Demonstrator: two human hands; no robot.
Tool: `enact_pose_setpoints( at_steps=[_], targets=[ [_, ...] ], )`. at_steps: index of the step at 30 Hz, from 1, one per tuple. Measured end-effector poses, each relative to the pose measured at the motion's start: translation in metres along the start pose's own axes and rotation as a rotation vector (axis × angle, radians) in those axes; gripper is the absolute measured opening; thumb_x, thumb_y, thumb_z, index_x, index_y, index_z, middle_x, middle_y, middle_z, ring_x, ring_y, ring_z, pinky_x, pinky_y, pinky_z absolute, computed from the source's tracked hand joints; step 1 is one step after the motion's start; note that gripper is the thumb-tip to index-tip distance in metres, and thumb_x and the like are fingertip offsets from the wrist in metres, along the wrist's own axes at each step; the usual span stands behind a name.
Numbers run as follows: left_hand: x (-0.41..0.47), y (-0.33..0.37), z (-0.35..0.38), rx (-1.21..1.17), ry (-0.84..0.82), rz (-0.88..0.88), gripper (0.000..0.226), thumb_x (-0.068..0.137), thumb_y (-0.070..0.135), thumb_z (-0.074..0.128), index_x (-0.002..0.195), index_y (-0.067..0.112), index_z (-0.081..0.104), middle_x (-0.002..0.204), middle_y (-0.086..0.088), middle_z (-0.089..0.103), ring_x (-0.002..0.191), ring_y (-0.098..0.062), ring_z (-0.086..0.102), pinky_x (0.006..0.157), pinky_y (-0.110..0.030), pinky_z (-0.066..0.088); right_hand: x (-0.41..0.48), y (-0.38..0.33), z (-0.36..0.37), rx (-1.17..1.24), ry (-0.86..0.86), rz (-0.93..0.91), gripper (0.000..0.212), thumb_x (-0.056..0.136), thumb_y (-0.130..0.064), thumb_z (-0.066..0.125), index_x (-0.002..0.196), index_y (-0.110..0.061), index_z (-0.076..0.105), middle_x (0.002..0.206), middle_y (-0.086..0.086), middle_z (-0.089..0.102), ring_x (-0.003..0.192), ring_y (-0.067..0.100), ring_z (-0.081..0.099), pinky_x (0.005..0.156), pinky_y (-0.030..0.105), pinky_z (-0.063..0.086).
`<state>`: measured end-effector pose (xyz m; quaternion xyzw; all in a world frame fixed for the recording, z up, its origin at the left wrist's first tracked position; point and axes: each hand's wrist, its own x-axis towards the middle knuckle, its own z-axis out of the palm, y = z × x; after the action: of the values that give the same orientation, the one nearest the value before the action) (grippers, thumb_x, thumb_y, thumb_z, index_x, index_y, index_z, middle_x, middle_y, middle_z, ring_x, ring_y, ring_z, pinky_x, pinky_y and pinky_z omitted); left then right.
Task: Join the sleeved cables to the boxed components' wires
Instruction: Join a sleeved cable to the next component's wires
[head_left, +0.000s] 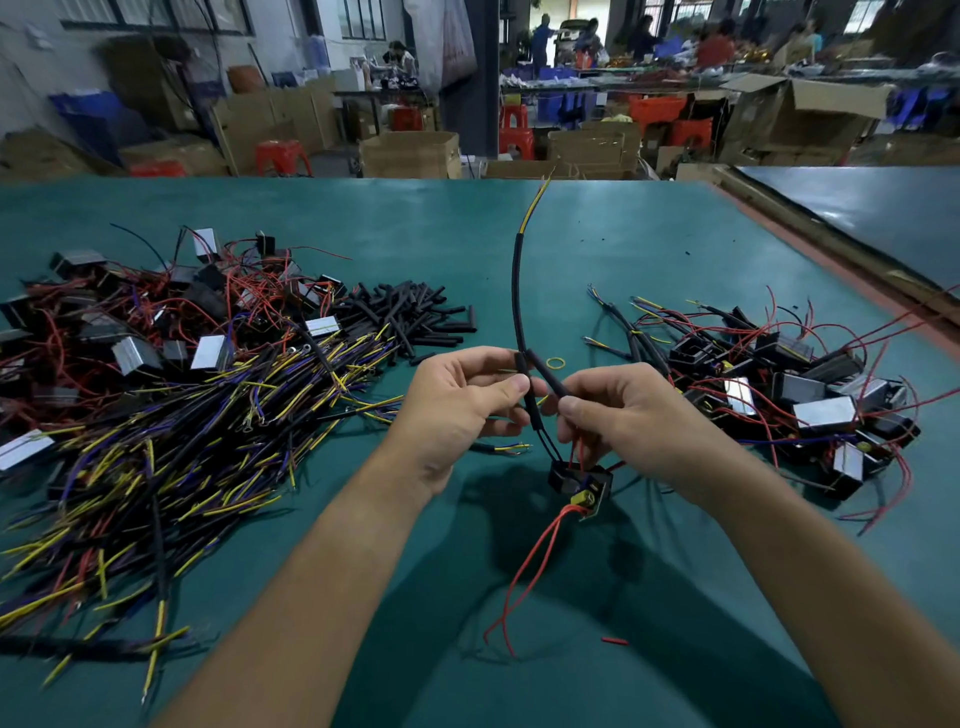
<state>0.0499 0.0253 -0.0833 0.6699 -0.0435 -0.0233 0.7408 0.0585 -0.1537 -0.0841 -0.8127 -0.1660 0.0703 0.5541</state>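
Sleeved cable, boxed component: lettering unreadable

1. Green-topped table, a red strip along its right edge.
2. Left: big tangle of sleeved cables, yellow and purple ends showing; boxed components with red wires heaped at its far side.
3. Centre-left: loose heap of short black tubing pieces, touching the tangle.
4. Centre: yellow rubber band.
5. Right: second pile of boxes, cables attached.
6. Near edge: small red scrap.

No writing can be read; faces of the boxed components seem blank.
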Motion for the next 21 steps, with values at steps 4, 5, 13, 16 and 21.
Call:
enact_pose_setpoints(
  at_steps=[4,5,13,16,21],
  targets=[
    [0.001,-0.001,0.002,-0.024,0.052,0.009,0.014,0.087,0.0,0.065,0.099,0.005,0.066,0.077,-0.002,0.074,0.052,-0.008,0.061,0.056,-0.02,0.054,-0.001,-0.003,-0.003,0.091,-0.007,0.029,0.029,0.1,0.002,0.044,0.092,-0.006,0.07,0.064,-0.001,0.068,0.054,0.015,0.058,0.054,0.022,0.051],
    [0.001,-0.001,0.002,-0.03,0.068,0.016,0.013,0.085,0.0,0.066,0.097,0.006,0.067,0.076,-0.003,0.074,0.051,-0.008,0.061,0.056,-0.02,0.054,-0.001,-0.004,-0.004,0.134,-0.009,0.044,0.031,0.1,0.003,0.042,0.093,-0.007,0.07,0.066,0.0,0.068,0.055,0.016,0.059,0.054,0.022,0.051],
    [0.0,-0.002,0.005,-0.051,0.062,0.07,0.015,0.079,-0.004,0.071,0.082,0.011,0.07,0.068,-0.001,0.072,0.049,-0.01,0.062,0.054,-0.019,0.055,-0.006,-0.003,-0.001,0.138,-0.118,0.04,0.016,0.096,-0.004,0.056,0.098,0.005,0.07,0.074,0.021,0.064,0.059,0.016,0.062,0.064,0.028,0.058],
    [-0.002,-0.001,0.007,-0.073,0.033,0.083,0.015,0.079,-0.004,0.071,0.083,0.011,0.071,0.068,-0.001,0.072,0.049,-0.01,0.062,0.051,-0.019,0.054,-0.006,-0.002,0.004,0.091,-0.13,0.034,0.018,0.096,-0.007,0.058,0.097,0.007,0.069,0.065,0.01,0.061,0.056,0.015,0.061,0.061,0.029,0.057],
    [0.001,0.002,0.006,-0.086,0.133,0.038,0.003,0.087,0.011,0.068,0.085,0.014,0.07,0.076,-0.002,0.072,0.047,-0.008,0.057,0.048,-0.018,0.05,-0.002,-0.008,-0.012,-0.147,0.387,-0.283,0.022,0.095,-0.006,0.059,0.074,-0.001,0.063,0.059,0.012,0.06,0.048,0.013,0.055,0.053,0.03,0.047]
  ],
)
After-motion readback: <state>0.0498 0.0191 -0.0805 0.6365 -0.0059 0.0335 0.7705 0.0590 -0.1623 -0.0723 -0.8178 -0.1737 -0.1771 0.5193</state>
